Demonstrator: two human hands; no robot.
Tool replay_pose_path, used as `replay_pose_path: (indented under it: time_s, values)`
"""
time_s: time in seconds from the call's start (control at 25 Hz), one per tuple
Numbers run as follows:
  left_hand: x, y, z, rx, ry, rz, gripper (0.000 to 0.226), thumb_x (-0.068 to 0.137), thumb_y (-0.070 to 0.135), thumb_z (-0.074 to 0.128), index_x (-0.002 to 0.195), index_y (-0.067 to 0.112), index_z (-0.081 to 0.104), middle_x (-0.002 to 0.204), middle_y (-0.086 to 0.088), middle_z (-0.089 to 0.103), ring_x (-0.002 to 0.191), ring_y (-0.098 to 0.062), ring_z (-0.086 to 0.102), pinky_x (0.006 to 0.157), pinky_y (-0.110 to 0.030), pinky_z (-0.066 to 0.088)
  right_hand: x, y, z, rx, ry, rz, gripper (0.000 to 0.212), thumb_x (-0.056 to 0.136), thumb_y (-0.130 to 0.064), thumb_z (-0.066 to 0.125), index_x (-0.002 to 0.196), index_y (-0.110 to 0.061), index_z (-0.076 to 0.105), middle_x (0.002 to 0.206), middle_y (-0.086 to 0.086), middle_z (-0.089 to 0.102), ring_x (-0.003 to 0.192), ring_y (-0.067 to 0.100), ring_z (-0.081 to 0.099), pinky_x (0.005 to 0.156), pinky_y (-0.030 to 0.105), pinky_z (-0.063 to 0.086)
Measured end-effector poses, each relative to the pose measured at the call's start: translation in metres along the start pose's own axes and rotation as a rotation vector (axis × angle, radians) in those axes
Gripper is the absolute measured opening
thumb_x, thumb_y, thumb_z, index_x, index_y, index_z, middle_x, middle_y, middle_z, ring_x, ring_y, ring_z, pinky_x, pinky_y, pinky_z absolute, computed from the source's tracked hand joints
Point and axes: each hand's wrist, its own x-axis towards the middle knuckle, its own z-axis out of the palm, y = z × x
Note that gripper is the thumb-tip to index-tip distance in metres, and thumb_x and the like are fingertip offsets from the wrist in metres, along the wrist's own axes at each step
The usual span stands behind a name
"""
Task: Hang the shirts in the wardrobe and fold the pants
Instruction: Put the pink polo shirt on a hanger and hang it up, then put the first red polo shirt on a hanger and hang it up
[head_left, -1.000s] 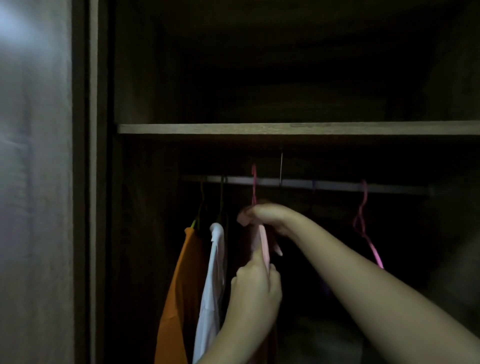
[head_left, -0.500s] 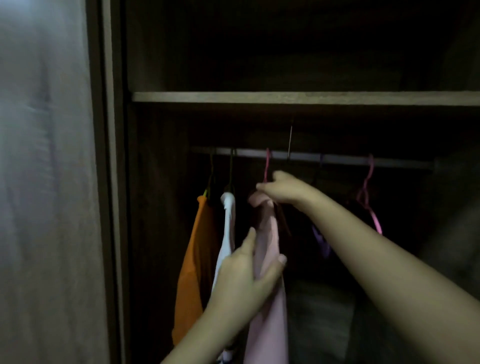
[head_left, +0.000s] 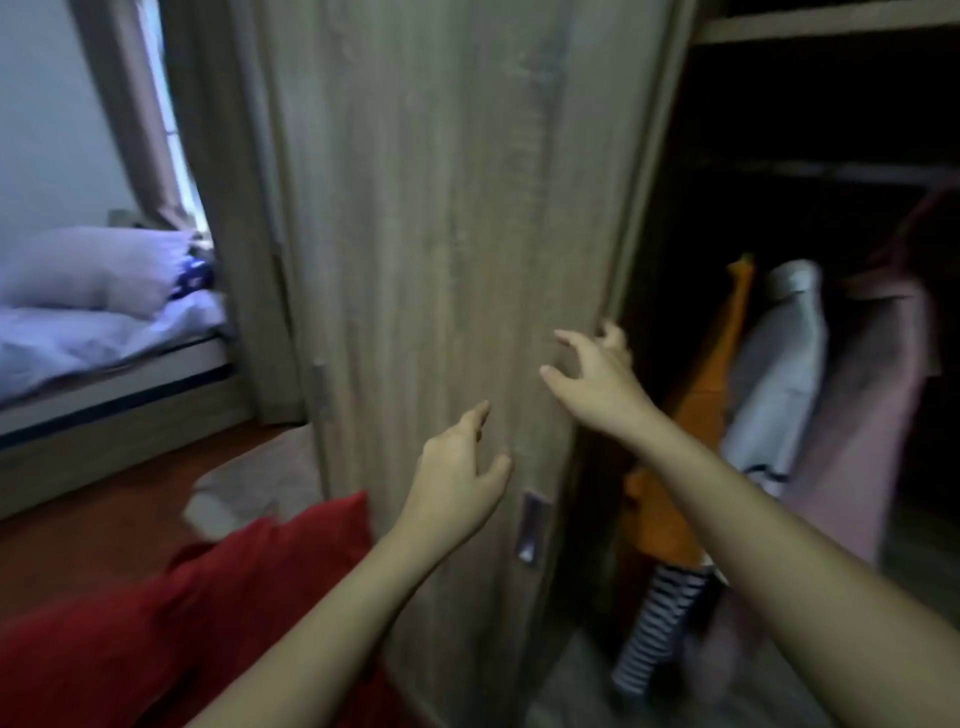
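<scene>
Three shirts hang in the dark wardrobe at right: an orange shirt (head_left: 727, 364), a white shirt (head_left: 784, 374) and a pink shirt (head_left: 872, 405). A striped garment (head_left: 660, 623) shows below the orange one. The wardrobe door (head_left: 441, 234) fills the middle of the view. My right hand (head_left: 597, 374) is at the door's right edge, thumb and forefinger spread over its face, other fingers bent at the edge; whether it grips the edge is unclear. My left hand (head_left: 457, 473) hovers in front of the door with loosely spread fingers, holding nothing.
A recessed handle (head_left: 530, 530) sits low on the door. Red fabric (head_left: 182, 623) lies at lower left under my left arm. A bed (head_left: 104, 374) with pillows (head_left: 93, 270) stands at far left, beside a wooden floor. The hanging rail (head_left: 831, 169) crosses the wardrobe.
Both hands have let go of the pink shirt and its hanger and pulled out of the wardrobe to the door. The view has swung left and down.
</scene>
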Motion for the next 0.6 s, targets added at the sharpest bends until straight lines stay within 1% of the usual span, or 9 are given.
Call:
replay_pose_path:
  time_s: [0.04, 0.08, 0.16, 0.2, 0.28, 0.32, 0.44, 0.52, 0.6]
  values:
    - [-0.006, -0.032, -0.017, 0.075, 0.009, -0.042, 0.057, 0.087, 0.022, 0.059, 0.139, 0.009, 0.041, 0.135, -0.009, 0.055, 0.124, -0.021, 0.051, 0.102, -0.029, 0.041, -0.003, -0.012, 0.024, -0.020, 0.067, -0.005, 0.054, 0.087, -0.028, 0.057, 0.138, -0.019, 0.042, 0.152, 0.029, 0.003, 0.140, 0.043, 0.011, 0.113, 0.037, 0.017]
    - [-0.015, -0.064, -0.034, 0.148, -0.002, -0.091, 0.057, 0.087, 0.023, 0.058, 0.139, 0.008, 0.041, 0.136, -0.010, 0.054, 0.125, -0.022, 0.050, 0.102, -0.029, 0.039, -0.006, -0.020, 0.045, -0.027, 0.179, -0.031, 0.054, 0.085, -0.025, 0.059, 0.136, -0.017, 0.044, 0.150, 0.034, 0.000, 0.139, 0.047, 0.009, 0.113, 0.037, 0.016]
    - [-0.033, -0.119, -0.060, 0.273, -0.058, -0.181, 0.057, 0.089, 0.025, 0.056, 0.140, 0.007, 0.039, 0.137, -0.012, 0.052, 0.126, -0.025, 0.048, 0.101, -0.028, 0.034, -0.009, -0.027, 0.076, 0.005, 0.368, -0.113, 0.053, 0.080, -0.017, 0.061, 0.130, -0.009, 0.048, 0.149, 0.033, 0.007, 0.136, 0.048, 0.016, 0.111, 0.040, 0.016]
    - [-0.045, -0.147, -0.073, 0.332, -0.082, -0.233, 0.056, 0.090, 0.027, 0.054, 0.140, 0.007, 0.037, 0.138, -0.012, 0.050, 0.126, -0.026, 0.047, 0.101, -0.029, 0.033, -0.012, -0.034, 0.096, 0.028, 0.372, -0.164, 0.053, 0.078, -0.015, 0.062, 0.129, -0.007, 0.049, 0.150, 0.030, 0.011, 0.135, 0.047, 0.020, 0.111, 0.041, 0.017]
    - [-0.065, -0.195, -0.095, 0.430, -0.093, -0.315, 0.056, 0.092, 0.029, 0.051, 0.141, 0.008, 0.033, 0.141, -0.013, 0.046, 0.128, -0.028, 0.044, 0.103, -0.032, 0.033, -0.021, -0.051, 0.139, 0.053, 0.244, -0.249, 0.052, 0.078, -0.014, 0.064, 0.127, -0.006, 0.050, 0.150, 0.028, 0.015, 0.132, 0.047, 0.024, 0.109, 0.043, 0.021]
    - [-0.072, -0.215, -0.105, 0.474, -0.084, -0.342, 0.057, 0.093, 0.030, 0.050, 0.143, 0.008, 0.031, 0.145, -0.013, 0.041, 0.133, -0.027, 0.039, 0.106, -0.033, 0.031, -0.026, -0.062, 0.164, 0.078, 0.167, -0.278, 0.051, 0.078, -0.014, 0.063, 0.126, -0.006, 0.050, 0.150, 0.028, 0.016, 0.133, 0.047, 0.024, 0.110, 0.042, 0.020]
    - [-0.092, -0.258, -0.131, 0.605, -0.071, -0.414, 0.067, 0.095, 0.044, 0.042, 0.148, 0.010, 0.020, 0.156, -0.008, 0.021, 0.145, -0.024, 0.014, 0.115, -0.040, 0.019, -0.046, -0.091, 0.231, 0.131, -0.069, -0.366, 0.052, 0.081, -0.018, 0.057, 0.130, -0.006, 0.047, 0.152, 0.025, 0.013, 0.139, 0.040, 0.017, 0.111, 0.033, 0.012]
    - [-0.108, -0.280, -0.143, 0.683, -0.092, -0.481, 0.079, 0.090, 0.063, 0.027, 0.150, 0.013, 0.016, 0.158, -0.004, 0.013, 0.146, -0.021, 0.005, 0.116, -0.044, 0.012, -0.055, -0.104, 0.270, 0.102, -0.182, -0.413, 0.054, 0.084, -0.023, 0.057, 0.134, -0.008, 0.042, 0.152, 0.021, 0.016, 0.139, 0.036, 0.019, 0.113, 0.035, 0.017]
    - [-0.128, -0.297, -0.151, 0.768, -0.149, -0.510, 0.097, 0.078, 0.078, 0.003, 0.150, 0.015, 0.012, 0.159, -0.001, 0.007, 0.146, -0.018, -0.004, 0.116, -0.044, 0.005, -0.062, -0.116, 0.307, 0.057, -0.297, -0.443, 0.059, 0.088, -0.034, 0.053, 0.138, -0.009, 0.035, 0.151, 0.018, 0.022, 0.138, 0.032, 0.022, 0.112, 0.035, 0.022]
